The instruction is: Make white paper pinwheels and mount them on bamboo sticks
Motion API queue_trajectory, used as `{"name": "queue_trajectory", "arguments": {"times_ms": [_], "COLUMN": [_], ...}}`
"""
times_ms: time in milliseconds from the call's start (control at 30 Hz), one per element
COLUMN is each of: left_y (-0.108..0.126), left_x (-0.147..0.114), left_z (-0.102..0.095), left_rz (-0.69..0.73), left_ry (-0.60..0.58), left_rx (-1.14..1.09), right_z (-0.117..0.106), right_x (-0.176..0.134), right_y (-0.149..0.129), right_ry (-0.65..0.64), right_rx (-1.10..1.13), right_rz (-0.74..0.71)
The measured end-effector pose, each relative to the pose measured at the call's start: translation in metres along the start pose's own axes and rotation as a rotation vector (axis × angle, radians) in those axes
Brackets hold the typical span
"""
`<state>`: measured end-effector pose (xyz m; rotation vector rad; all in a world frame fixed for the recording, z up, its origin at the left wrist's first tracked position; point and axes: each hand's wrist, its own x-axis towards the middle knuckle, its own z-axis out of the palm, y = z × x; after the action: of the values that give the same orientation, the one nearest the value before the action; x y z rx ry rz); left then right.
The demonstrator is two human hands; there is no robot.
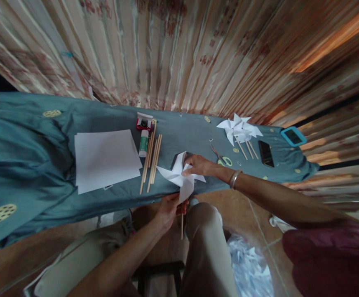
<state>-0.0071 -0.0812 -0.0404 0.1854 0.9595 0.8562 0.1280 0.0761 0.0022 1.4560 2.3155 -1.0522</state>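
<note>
A white paper pinwheel (176, 176) is between my two hands, just over the near edge of the cloth-covered table. My left hand (168, 210) is closed below it, around its wooden stick (182, 227), which points down toward my lap. The fingers of my right hand (198, 165) come from the right and pinch the pinwheel near its middle; they hide the centre. A dark object, mostly covered, lies on the cloth behind the paper blades. Scissors (221, 159) with green handles rest open just beyond my right wrist.
Left on the table (191, 132) lie white paper sheets (106, 159), wooden sticks (154, 159), a glue stick (144, 143) and a small red box (144, 122). Right are finished pinwheels (239, 128), a phone (266, 153) and a blue-framed device (293, 136). Below sits a bag of paper scraps (250, 266).
</note>
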Motion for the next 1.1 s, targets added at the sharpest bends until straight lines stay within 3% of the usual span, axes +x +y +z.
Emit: {"name": "queue_trajectory", "arguments": {"times_ms": [667,867,1100], "left_y": [0.0,0.01,0.021], "left_x": [-0.003,-0.003,0.003], "left_z": [0.004,0.016,0.026], "left_rz": [0.036,0.065,0.097], "left_ry": [0.03,0.009,0.02], "left_rx": [-0.052,-0.096,-0.11], "right_z": [-0.006,-0.012,-0.013], "right_x": [-0.016,-0.027,-0.019], "right_y": [-0.005,0.001,0.011], "right_ry": [0.075,0.21,0.331], "right_rx": [0.028,0.139,0.345], "right_rz": [-0.029,-0.074,-0.188]}}
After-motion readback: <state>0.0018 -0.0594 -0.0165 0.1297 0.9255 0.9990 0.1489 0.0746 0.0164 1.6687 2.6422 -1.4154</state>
